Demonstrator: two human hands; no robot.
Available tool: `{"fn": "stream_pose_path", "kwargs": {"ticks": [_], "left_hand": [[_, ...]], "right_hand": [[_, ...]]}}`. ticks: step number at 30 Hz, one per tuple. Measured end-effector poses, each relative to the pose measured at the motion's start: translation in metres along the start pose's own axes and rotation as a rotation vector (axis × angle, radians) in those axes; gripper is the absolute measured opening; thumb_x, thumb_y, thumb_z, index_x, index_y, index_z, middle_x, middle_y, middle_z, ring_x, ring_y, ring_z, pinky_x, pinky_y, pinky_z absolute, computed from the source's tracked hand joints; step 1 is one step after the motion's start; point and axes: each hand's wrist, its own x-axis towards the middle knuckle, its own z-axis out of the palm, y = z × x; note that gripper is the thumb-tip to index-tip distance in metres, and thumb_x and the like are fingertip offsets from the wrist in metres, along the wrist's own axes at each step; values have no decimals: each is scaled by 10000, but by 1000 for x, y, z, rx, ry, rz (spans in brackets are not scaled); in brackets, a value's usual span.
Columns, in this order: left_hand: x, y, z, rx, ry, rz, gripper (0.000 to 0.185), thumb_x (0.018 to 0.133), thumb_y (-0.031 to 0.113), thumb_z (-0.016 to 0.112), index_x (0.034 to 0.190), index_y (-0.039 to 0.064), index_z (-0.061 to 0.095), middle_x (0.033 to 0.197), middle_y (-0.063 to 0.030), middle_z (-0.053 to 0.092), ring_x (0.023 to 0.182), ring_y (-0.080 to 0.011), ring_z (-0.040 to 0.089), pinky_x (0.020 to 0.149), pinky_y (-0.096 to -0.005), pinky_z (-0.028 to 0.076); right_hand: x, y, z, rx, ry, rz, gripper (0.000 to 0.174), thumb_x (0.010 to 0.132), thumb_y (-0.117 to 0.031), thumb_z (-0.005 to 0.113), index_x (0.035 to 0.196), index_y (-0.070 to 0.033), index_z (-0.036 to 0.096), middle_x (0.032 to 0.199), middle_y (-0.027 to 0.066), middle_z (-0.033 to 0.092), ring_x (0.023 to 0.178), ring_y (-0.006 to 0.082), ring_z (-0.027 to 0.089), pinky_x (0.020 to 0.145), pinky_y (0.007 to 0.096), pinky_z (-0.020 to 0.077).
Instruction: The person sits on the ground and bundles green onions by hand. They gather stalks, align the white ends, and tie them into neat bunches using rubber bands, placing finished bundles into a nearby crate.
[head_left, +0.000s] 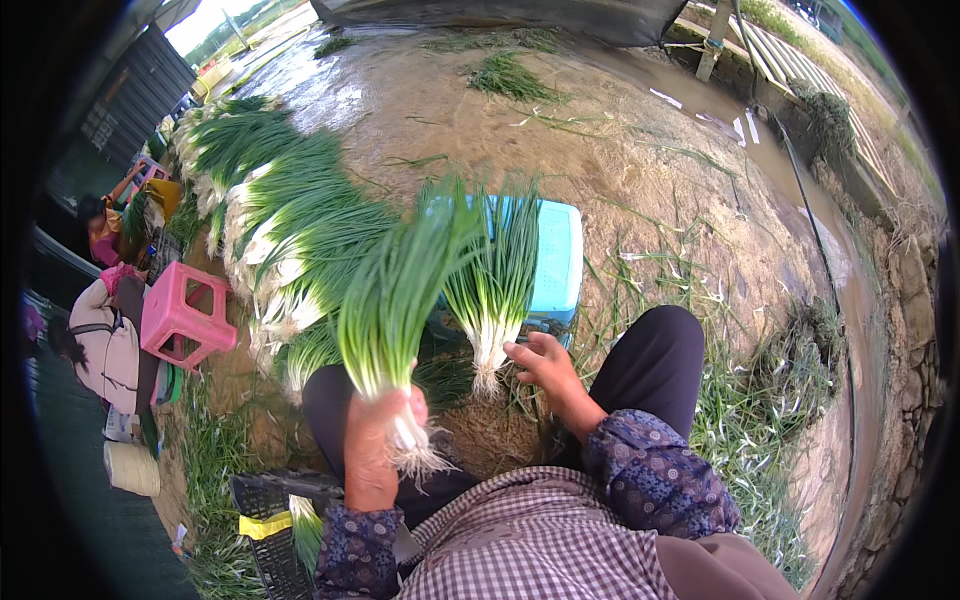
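My left hand (384, 420) is closed around the white stems of a bunch of green onions (397, 300), whose roots hang below the fist and whose leaves point up and away. Another bunch of green onions (496, 307) lies across a light blue plastic stool or crate (559, 259), its roots towards me. Beside those roots is my right hand (546, 364), fingers spread, with a fingertip at or very near the white stems; contact is hard to tell. Nothing is held in it.
Many green onion bunches (315, 217) lie in a row at left. Two people sit beyond, near a pink plastic stool (187, 315). A black crate (281, 551) with yellow tape holds green onions by my left side. Leaf scraps (750, 420) litter the wet ground at right.
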Motion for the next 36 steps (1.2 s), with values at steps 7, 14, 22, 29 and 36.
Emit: {"fn": "stream_pose_path", "kwargs": {"ticks": [7,14,22,29,36], "left_hand": [[66,46,4,78,-63,157,507,860,194,706,1256,-45,500,796,-93,566,663,-165,542,592,-285,446],[129,25,8,69,-49,60,381,789,156,779,1089,0,604,779,-106,675,639,-179,652,573,-286,543],[158,-106,-20,120,-59,-249,342,780,12,750,1107,-16,658,985,-102,707,850,-185,694,742,-307,555],[163,-90,-15,142,-60,-152,313,805,29,742,1101,-18,652,961,-86,701,765,-162,689,652,-300,548],[171,-85,-30,235,58,-51,377,822,64,735,1157,-44,599,979,-100,687,810,-176,676,695,-310,539]], "right_hand": [[36,12,16,515,-477,214,376,917,-217,659,1207,-8,541,1005,129,676,865,204,677,736,325,565],[2,-91,-62,664,-296,-182,296,929,-183,623,1150,-1,550,893,100,682,731,144,660,587,240,553],[-26,-111,-102,532,55,-390,295,941,-127,572,1193,3,490,932,114,641,763,160,634,646,250,541],[-19,-83,-92,535,25,-303,263,937,-134,586,1159,6,569,918,98,682,781,156,659,674,263,542],[-18,-75,-33,614,-300,-89,283,938,-136,603,1177,11,566,981,128,685,836,185,668,773,308,550]]}}
